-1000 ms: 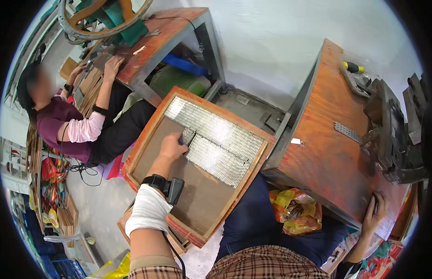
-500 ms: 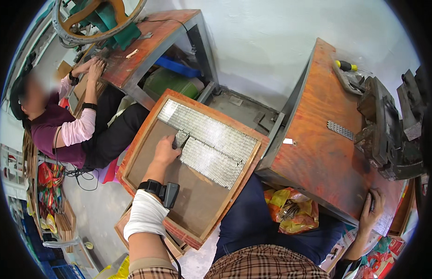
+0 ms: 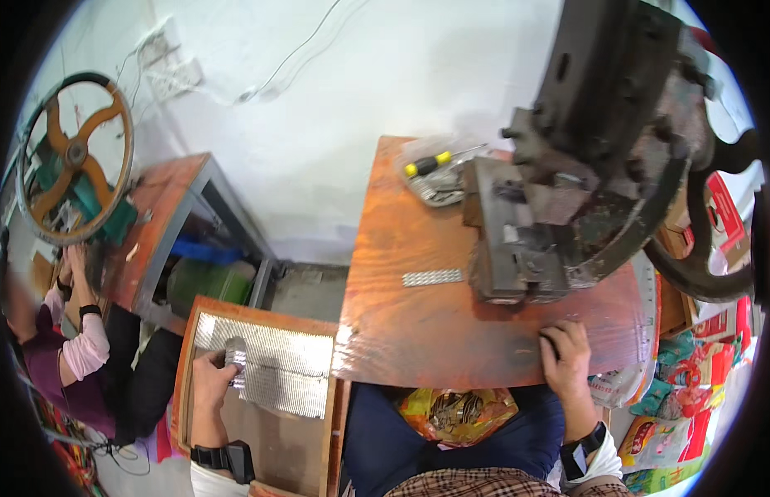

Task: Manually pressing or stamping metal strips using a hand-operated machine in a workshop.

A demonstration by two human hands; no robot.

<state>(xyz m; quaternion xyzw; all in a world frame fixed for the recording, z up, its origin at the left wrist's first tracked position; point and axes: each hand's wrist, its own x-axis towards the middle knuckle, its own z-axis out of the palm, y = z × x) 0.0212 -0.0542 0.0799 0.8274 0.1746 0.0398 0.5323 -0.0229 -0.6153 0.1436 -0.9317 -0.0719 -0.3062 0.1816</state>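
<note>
A pale plastered wall (image 3: 385,91) stood behind the workshop, and in front of it lay a worn reddish-brown wooden surface (image 3: 418,331). On the right half of that surface sat a heavy dark iron press machine (image 3: 584,166), with a large black flywheel (image 3: 716,240) at its far side. To the left, a co-worker in a purple and pink top (image 3: 70,364) sat at a second orange-brown bench (image 3: 166,215) that carried a green machine with a spoked wheel (image 3: 74,157).

Below the main surface, on the left, rested a shallow wooden tray with a brown board bottom (image 3: 269,431), holding rows of small silvery metal pieces (image 3: 277,364) laid in a sheet. The left hand (image 3: 209,381) lay in the tray with its fingers closed on a short stack of those silvery strips (image 3: 235,354) at the sheet's left edge; a black watch (image 3: 223,457) sat on its wrist. The right hand (image 3: 567,356) was pressed flat and empty on the near edge of the surface, just below the press.

A single silvery strip (image 3: 433,277) lay on the surface beside the machine's base. Farther back, a yellow-and-black-handled screwdriver (image 3: 430,165) rested on a small clear tray (image 3: 439,186). A yellow and orange plastic bag (image 3: 455,410) showed under the surface, above the person's lap.
</note>
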